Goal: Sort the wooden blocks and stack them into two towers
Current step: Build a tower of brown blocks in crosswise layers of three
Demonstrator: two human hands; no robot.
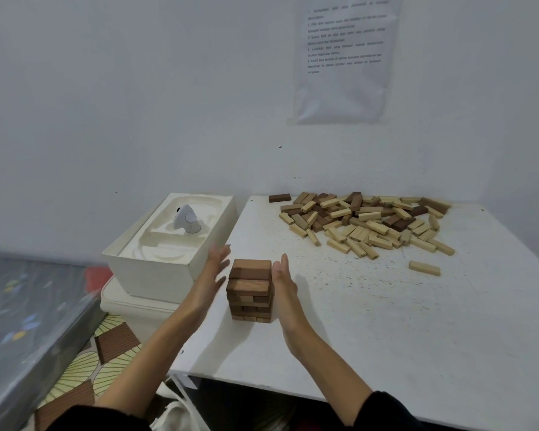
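Block tower [251,289], tabletop [386,321]: right hand [283,286] flat against its side, left hand [213,269] open, just clear, both empty. Square layers with gentle, even pressure.

surface: white table [386,337], speckled top, is carrying the lot | front left: tower of brown wooden blocks [251,290] is standing upright | far right: pile of mixed light and dark blocks [364,222] is lying spread; lone dark block [279,198] is lying just left of it; lone light block [424,268] is lying apart on the near side
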